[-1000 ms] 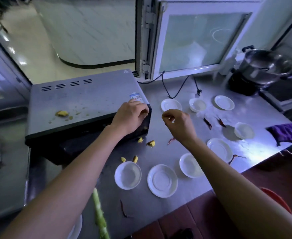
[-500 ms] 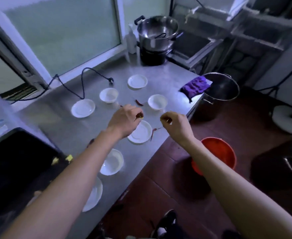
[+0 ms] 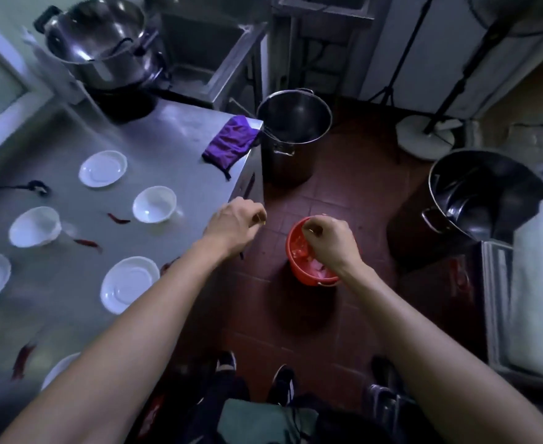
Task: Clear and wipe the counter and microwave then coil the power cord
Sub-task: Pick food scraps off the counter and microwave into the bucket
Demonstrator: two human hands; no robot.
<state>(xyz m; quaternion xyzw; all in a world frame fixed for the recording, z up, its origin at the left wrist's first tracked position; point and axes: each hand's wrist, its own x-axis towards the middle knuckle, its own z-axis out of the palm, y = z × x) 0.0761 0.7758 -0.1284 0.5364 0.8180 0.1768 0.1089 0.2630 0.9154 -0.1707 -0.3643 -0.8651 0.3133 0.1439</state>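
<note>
The steel worktop (image 3: pixel 174 145) carries white dishes and bowls, with dried red chillies (image 3: pixel 118 218) scattered among them. A crumpled purple cloth (image 3: pixel 228 141) lies at the worktop's far corner, partly over its edge. The black plug of the power cord (image 3: pixel 37 186) rests uncoiled at the worktop's left side, its lead blurred, seemingly running off-frame.

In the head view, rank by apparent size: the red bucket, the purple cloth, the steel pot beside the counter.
1. Steel pot, clearly largest.
2. Red bucket and purple cloth look about alike; the bucket is partly hidden by the right hand, so I will not rank them.
</note>
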